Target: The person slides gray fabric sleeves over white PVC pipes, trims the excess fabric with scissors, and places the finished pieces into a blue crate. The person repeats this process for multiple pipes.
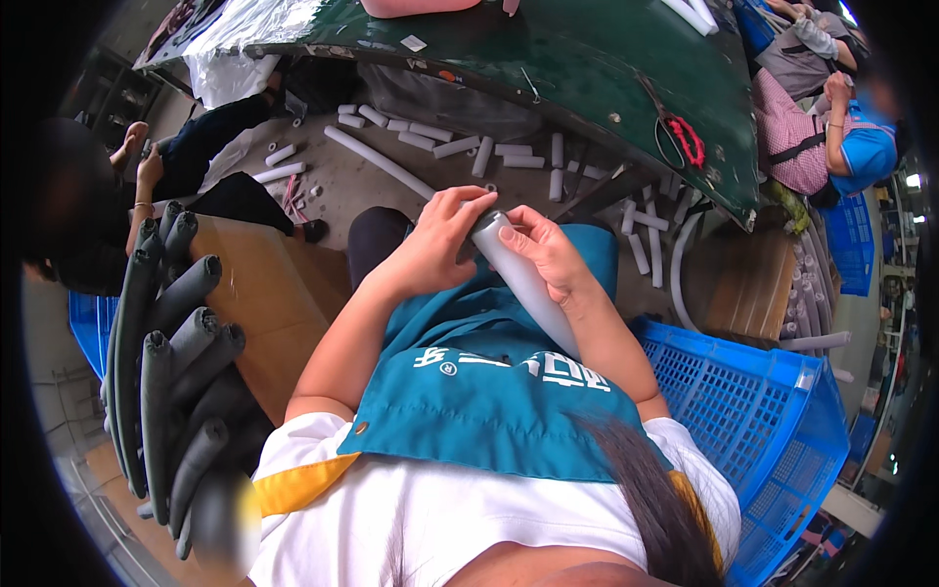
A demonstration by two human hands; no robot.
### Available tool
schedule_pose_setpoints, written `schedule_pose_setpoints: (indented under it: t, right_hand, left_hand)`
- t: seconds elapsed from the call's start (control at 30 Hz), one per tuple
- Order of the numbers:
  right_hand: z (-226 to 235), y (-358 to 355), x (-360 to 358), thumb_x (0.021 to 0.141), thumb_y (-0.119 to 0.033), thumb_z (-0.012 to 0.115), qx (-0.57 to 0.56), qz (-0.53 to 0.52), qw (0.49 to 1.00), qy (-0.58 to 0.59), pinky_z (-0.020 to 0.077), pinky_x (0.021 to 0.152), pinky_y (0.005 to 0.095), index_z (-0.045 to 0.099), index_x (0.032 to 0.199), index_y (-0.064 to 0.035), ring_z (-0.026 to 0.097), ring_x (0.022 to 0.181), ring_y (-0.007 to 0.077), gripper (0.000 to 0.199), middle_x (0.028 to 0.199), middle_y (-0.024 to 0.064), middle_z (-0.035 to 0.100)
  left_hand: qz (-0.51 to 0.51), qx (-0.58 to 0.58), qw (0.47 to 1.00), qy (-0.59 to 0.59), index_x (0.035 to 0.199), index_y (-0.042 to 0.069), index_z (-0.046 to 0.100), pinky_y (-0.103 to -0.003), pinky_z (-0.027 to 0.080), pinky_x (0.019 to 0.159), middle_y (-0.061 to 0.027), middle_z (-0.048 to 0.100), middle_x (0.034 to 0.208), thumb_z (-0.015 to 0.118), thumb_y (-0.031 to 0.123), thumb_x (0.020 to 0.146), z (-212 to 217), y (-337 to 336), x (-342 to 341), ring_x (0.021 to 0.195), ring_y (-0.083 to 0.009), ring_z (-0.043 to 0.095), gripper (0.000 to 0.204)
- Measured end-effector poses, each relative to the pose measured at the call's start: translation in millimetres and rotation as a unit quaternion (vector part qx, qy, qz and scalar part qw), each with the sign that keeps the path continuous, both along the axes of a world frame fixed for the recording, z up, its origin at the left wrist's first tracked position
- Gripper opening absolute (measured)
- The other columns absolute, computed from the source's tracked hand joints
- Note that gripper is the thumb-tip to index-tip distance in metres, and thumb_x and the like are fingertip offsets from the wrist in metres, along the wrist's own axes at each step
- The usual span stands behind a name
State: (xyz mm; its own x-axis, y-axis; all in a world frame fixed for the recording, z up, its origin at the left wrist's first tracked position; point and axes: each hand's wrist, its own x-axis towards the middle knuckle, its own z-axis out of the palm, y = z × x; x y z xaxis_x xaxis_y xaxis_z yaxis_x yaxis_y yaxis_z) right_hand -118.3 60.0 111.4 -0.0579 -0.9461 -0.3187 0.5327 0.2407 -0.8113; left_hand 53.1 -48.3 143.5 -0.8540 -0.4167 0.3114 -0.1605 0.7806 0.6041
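A thick white foam tube slants across my lap, its dark-rimmed end up and away from me. My right hand is closed around its upper part, the thumb lying along it. My left hand curls over the dark-rimmed end, fingertips on the rim. What the left fingers pinch there is partly hidden. A longer, thinner white tube reaches from the floor area toward the back of my left hand; whether it touches the hand I cannot tell. Under both hands lies my teal apron.
Dark grey covered tubes stand bundled beside a cardboard box on my left. A blue crate is at my right. Ahead, a green table bears red-handled scissors. White tube pieces litter the floor. People sit at both sides.
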Motion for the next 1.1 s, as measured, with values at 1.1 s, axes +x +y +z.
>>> schedule_pose_setpoints:
  t: [1.1]
  right_hand:
    - [-51, 7, -5, 0.092, -0.004, 0.062, 0.037, -0.17, 0.984, -0.022, 0.0532, 0.071, 0.0266, 0.056, 0.096, -0.0019, 0.061, 0.077, 0.0131, 0.008, 0.089, 0.0072, 0.063]
  left_hand:
    - [0.078, 0.165, 0.978, 0.102, 0.095, 0.003, 0.059, -0.029, 0.051, 0.068, -0.0078, 0.063, 0.091, 0.062, 0.01, 0.09, -77, 43, -9, 0.079, -0.0212, 0.062, 0.009]
